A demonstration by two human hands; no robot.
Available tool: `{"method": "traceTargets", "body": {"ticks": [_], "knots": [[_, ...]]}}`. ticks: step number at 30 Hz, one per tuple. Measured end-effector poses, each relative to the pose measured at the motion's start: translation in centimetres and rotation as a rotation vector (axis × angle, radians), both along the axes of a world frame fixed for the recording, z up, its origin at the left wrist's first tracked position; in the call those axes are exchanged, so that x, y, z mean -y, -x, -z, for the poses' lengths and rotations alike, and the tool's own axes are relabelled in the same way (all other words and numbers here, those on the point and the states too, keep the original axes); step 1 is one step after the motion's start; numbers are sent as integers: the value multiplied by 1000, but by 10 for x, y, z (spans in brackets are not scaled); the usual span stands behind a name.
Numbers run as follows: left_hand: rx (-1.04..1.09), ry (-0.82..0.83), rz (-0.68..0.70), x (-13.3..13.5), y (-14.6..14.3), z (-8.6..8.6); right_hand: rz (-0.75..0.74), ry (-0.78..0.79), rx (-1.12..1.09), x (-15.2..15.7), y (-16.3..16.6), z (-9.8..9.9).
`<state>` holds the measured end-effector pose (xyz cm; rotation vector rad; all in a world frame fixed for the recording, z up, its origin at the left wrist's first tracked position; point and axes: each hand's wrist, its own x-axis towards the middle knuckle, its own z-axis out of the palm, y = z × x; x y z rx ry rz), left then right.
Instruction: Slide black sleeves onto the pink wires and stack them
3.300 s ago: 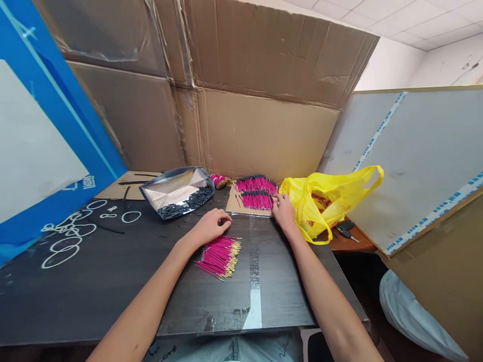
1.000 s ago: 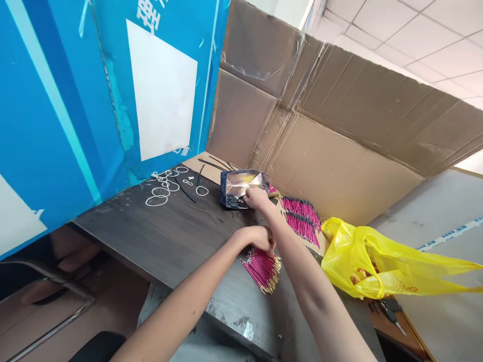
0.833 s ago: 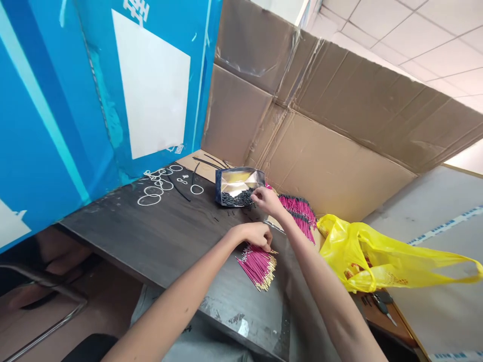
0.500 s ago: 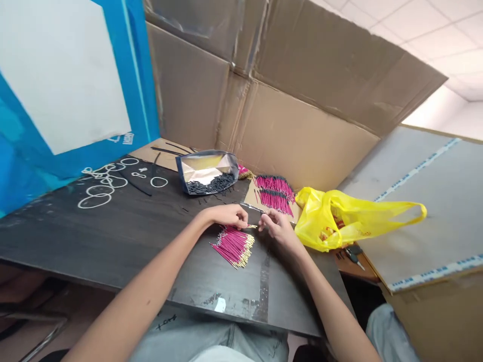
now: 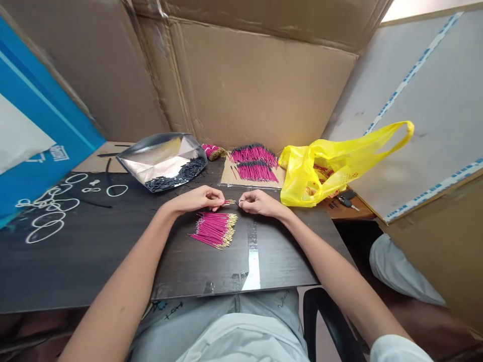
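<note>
My left hand (image 5: 198, 197) is closed in a pinch on a pink wire with a gold tip (image 5: 228, 202), held just above the dark table (image 5: 113, 251). My right hand (image 5: 257, 202) faces it a few centimetres away, fingers pinched on something small and dark that I cannot make out. Below both hands lies a loose pile of pink gold-tipped wires (image 5: 215, 229). A silver foil bag (image 5: 162, 161) with small black tubes spilling from it lies behind my left hand.
Finished pink wires with black ends (image 5: 254, 163) lie in rows on a cardboard sheet at the back. A yellow plastic bag (image 5: 332, 163) and keys (image 5: 345, 201) sit to the right. White rubber rings (image 5: 56, 211) are scattered on the left. Cardboard walls surround the table.
My right hand came back from the foil bag and now meets my left hand above the pink pile. My left hand lifted one pink wire. The view swung back to centre.
</note>
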<state>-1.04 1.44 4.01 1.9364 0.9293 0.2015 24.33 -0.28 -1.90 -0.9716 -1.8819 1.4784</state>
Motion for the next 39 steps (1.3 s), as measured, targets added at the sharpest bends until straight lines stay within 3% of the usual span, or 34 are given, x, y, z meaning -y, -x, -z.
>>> {"method": "traceTargets", "body": {"ticks": [7,15,25,39], "knots": [[-33,7,8,-2,0,2,-10,-93,103,2,3,-4],[-26,16,14,-3,-1,4,16,-89,110,6,6,-5],[2,2,-40,-2,-1,5,145,-377,298,17,13,-7],[46,-1,-80,-6,0,10,180,-482,335,17,16,-5]]}}
